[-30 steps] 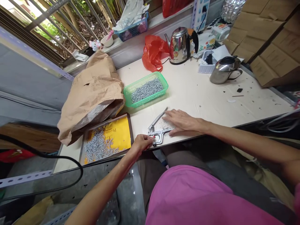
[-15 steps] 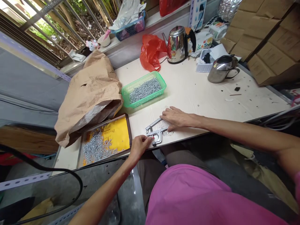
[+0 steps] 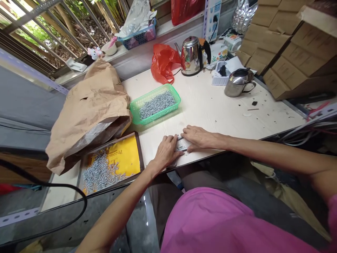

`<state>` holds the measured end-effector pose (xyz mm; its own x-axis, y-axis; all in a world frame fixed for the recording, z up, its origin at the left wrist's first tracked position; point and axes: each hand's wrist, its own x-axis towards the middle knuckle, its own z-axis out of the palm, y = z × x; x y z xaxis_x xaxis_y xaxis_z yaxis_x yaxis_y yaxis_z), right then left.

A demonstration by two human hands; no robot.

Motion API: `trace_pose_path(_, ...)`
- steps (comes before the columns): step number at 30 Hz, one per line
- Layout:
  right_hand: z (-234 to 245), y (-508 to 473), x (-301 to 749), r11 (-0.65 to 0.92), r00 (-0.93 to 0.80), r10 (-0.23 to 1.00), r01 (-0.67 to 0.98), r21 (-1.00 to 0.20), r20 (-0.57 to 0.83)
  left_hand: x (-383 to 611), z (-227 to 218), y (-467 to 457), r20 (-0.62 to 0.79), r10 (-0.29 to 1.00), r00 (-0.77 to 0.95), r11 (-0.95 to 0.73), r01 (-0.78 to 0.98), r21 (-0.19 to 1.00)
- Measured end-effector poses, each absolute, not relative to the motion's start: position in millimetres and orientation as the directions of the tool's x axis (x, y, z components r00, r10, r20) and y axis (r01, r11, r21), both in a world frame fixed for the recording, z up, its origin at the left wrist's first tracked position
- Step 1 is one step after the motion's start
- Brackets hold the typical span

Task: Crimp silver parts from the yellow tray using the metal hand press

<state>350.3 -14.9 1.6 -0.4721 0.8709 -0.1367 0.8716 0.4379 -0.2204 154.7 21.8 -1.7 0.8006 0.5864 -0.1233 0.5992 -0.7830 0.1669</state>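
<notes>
Grip, both hands: closed on one hand tool, tightness not determinable. Left hand: laid over the tool's head end, fingers at the upper handle, thumb by the lower; anything beneath the palm, hidden. Right hand: fingers on the far end of the upper handle, thumb down by the lower.

Hand tool, one, grey: on the table, just inside its near edge; only a short stretch visible between the hands, the two handles apart there.

Tray, dark-rimmed, one: at the table's near left corner, lined with a yellow sheet. Contents: small metal pieces, loose, heaped toward its left end; right part of the sheet mostly bare.

Basket, green, latticed, one: between the tool and the far edge, to the left. Contents: slender metal pieces, covering most of its floor.

Paper bag, brown, one: along the left end, behind the tray.

Condition of work, by judgement: under way, apparently at a single tool operation within a long run. Done: not countable; neither lot can be told as finished. Left: seemingly much, both containers being well stocked.
</notes>
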Motion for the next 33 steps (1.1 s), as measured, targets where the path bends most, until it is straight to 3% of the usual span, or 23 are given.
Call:
trace_pose_path(4, 1, -19, 346, 0.402, -0.437, 0.889, 0.887, -0.225, -0.135, 165, 1, 21, -0.150, 0.526, 0.837, -0.808, 0.547, 0.220)
trace_pose_path(11, -5, -24, 341, 0.416, -0.454, 0.882, 0.876, -0.242, -0.126, 170, 0, 17, -0.148, 0.576, 0.804, -0.753, 0.593, 0.285)
trace_pose_path(20, -16, -25, 345, 0.455, -0.480, 0.876, 0.857, -0.241, -0.052, 171, -6, 14, -0.100, 0.587, 0.804, -0.766, 0.591, 0.253)
trace_pose_path(24, -10, -19, 361, 0.474, -0.491, 0.871, 0.831, -0.292, 0.014, 165, -14, 5, 0.006, 0.623, 0.782, -0.759, 0.602, 0.250)
trace_pose_path(28, -9, -2, 375, 0.499, -0.535, 0.845, 0.790, -0.356, -0.004, 161, -29, -23, 0.162, 0.640, 0.751, -0.758, 0.582, 0.294)
trace_pose_path(33, -16, 25, 376, 0.394, -0.400, 0.916, 0.880, -0.266, 0.031, 166, -39, -60, 0.202, 0.619, 0.759, -0.764, 0.523, 0.378)
